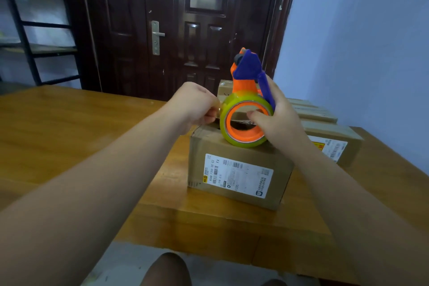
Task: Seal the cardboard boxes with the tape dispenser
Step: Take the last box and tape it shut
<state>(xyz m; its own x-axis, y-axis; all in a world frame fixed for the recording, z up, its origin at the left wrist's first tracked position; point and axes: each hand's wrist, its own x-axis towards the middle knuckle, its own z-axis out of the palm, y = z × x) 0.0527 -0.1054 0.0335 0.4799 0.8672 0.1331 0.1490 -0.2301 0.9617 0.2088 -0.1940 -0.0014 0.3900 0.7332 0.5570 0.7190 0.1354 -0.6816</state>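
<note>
On the wooden counter (69, 137), straight ahead of me, stands a brown cardboard box (236, 148) with a white shipping label on its near face. Over its top sits the orange and purple plastic tape dispenser (244, 87), upright with its purple head raised toward the dark brown door (185, 18). The yellow-green tape roll (232, 132) on the dispenser hangs lowest, its bottom rim level with the box's top. I cannot tell whether it touches the cardboard. My right hand (278, 123) has the dispenser in a closed grip from the right side: the thumb lies across the orange core of the roll and the fingers wrap behind the purple handle. The dispenser therefore lies left of and above that palm. My left hand (195, 104) is at the roll's left edge with its fingers curled tight in a pinching grip on the roll's outer layer. The tape end itself is too small to make out. More brown cardboard boxes (334, 144) lie on the counter to the right, well apart from both hands, and another shows behind the dispenser. A black metal shelf (23, 30) stands at far left against a pale blue wall.
</note>
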